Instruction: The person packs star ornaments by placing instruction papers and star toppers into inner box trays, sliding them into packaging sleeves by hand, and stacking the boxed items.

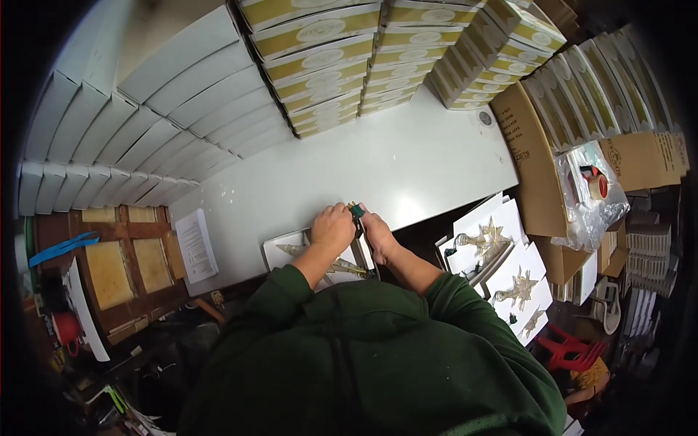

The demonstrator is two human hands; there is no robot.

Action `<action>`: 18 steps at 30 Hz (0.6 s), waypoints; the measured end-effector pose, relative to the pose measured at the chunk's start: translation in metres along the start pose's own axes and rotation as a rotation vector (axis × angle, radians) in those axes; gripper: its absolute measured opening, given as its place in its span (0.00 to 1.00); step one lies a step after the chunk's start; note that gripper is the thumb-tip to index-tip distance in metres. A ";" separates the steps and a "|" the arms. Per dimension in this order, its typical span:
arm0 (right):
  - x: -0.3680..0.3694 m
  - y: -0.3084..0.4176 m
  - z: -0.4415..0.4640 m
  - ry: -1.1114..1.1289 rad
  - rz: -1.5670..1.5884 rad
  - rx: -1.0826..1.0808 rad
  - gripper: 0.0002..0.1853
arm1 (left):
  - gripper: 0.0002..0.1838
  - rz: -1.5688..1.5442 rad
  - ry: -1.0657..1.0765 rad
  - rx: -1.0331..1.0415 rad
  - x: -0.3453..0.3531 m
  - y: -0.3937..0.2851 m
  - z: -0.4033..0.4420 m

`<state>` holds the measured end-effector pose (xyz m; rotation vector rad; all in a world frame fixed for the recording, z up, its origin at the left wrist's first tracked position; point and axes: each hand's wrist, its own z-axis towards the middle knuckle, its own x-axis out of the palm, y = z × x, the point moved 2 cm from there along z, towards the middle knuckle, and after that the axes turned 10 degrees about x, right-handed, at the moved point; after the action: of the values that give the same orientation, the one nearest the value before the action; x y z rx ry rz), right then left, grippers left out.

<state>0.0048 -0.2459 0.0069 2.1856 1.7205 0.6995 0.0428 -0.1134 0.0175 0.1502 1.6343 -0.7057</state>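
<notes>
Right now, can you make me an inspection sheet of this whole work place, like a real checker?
Surface: pale table, printed sheet near its left end.
Job's things: green piece between the hands; star ornament in a white box, partly hidden.
Clutter: tape roll on clear plastic at right.
Grips: left hand and right hand both hold the green piece.
Cables: dark strand below the green piece; its end is unclear.
Surroundings: stacked boxes, more star ornaments, red chair.
</notes>
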 end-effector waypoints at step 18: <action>-0.012 0.000 0.004 0.378 -0.101 -0.038 0.13 | 0.17 -0.431 0.071 0.136 -0.039 0.030 -0.018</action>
<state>0.0049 -0.2574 0.0009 2.0206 1.9558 1.1676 0.0499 -0.0682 0.0438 -0.0855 1.7043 -1.1519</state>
